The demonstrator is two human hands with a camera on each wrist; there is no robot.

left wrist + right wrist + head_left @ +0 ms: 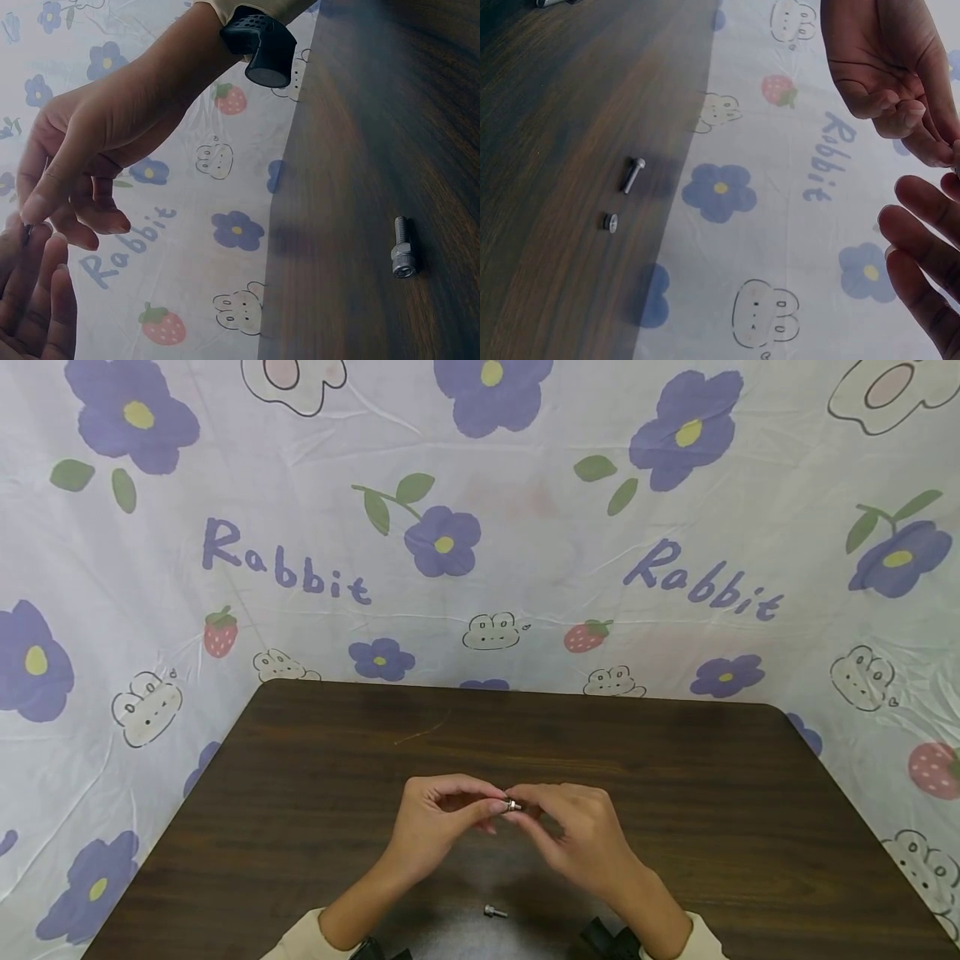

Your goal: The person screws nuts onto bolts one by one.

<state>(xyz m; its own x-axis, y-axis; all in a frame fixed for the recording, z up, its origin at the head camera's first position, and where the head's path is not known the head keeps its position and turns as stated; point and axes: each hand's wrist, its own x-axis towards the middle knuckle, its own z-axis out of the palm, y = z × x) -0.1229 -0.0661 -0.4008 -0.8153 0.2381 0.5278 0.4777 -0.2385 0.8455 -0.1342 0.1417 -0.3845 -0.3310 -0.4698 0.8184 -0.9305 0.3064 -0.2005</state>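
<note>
In the head view a small silvery bolt (512, 806) shows between both hands above the table, largely covered by fingertips. My left hand (442, 822) pinches it between thumb and index finger, its thin end pointing right. From the other side, thumb and index finger of my right hand (585, 827) close round it too. The remaining fingers of my right hand (930, 255) are loosely spread in the right wrist view. On the table below lies another bolt (495, 912); the left wrist view shows a bolt with a nut on its shank (403, 251).
In the right wrist view a bolt (634, 176) and a separate small metal ring, like a nut (611, 223), lie on the dark wooden table (337, 827). A patterned cloth (525, 543) hangs behind the table and along its sides. Black cameras sit at both wrists.
</note>
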